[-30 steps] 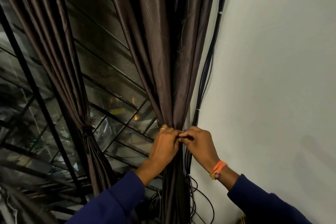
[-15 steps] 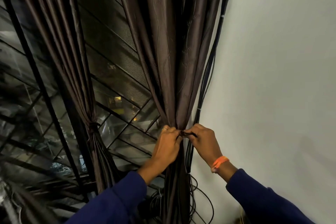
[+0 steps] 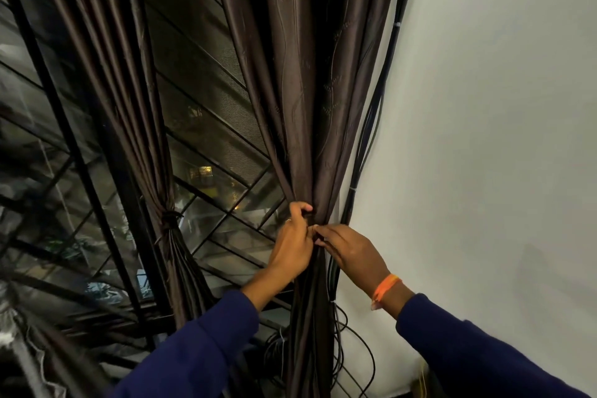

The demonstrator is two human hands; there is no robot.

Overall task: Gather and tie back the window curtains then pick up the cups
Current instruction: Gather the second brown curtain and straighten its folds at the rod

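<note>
tying back the right curtain beside the wall

two curtains show: the left curtain (image 3: 139, 126) is already cinched by a tie (image 3: 168, 220) in front of the window grille (image 3: 206, 145); the right curtain (image 3: 307, 107) hangs bunched next to the wall (image 3: 484, 139) and a run of cables (image 3: 371, 126). the left hand (image 3: 292, 244) has its fingers (image 3: 302, 207) curled round the gathered folds, apparently to keep the bundle narrow; the right hand (image 3: 352, 252) has its fingers pinched together at the same waist, probably on a tie end, though that is too small to confirm. two hands, one orange wristband (image 3: 386, 287), no cups in view
</note>
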